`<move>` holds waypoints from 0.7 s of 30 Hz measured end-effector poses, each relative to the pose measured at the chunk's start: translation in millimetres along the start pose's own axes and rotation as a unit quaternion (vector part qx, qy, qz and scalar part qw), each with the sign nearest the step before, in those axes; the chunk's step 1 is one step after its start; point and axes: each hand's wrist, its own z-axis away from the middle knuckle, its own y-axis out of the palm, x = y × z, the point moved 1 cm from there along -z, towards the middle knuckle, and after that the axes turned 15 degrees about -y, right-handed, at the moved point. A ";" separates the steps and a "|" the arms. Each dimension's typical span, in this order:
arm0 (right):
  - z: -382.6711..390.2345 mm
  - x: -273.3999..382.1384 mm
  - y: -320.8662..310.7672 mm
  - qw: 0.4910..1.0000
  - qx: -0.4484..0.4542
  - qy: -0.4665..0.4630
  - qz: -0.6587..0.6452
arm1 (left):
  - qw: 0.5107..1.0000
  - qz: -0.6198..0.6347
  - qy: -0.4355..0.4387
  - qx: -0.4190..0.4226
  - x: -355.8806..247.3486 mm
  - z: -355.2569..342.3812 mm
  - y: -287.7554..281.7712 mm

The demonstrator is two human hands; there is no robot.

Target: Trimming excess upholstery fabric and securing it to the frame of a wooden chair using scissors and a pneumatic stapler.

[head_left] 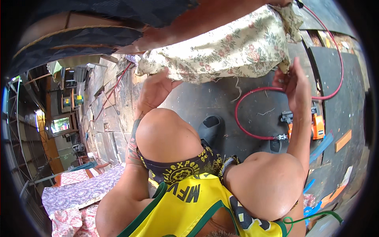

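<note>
A cream floral fabric [233,55], printed with leaves and small reddish flowers, stretches across the space beyond my knees. Beside its near left edge is my left hand [155,89], thumb and index finger spread, fingertips touching the cloth. My right hand [295,85] is raised by the right near corner; its fingers are apart and partly blurred. I cannot make out whether it touches the cloth. Whatever lies beneath the fabric is hidden. Another person's bare limb [205,23] crosses over the far side of the cloth.
An orange tool [318,127] lies right of my feet near a red hose [252,91] that loops over the dark floor [189,100]. Blue strips [321,147] and a wooden piece [343,141] lie beyond it. Patterned fabrics [85,189] are at my left; dark blue clothing [102,21] fills the upper left.
</note>
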 end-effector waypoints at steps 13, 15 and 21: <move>46.5 -30.6 -57.1 0.982 -0.049 0.062 0.174 | 0.985 0.150 0.046 -0.072 -6.9 -9.0 7.8; 46.4 -28.2 -65.0 0.974 -0.059 0.070 0.208 | 0.981 0.192 0.030 -0.002 -5.3 -9.1 10.7; 30.9 -25.6 -100.4 0.939 -0.009 0.041 0.340 | 0.967 0.214 -0.008 0.139 28.3 -16.4 6.7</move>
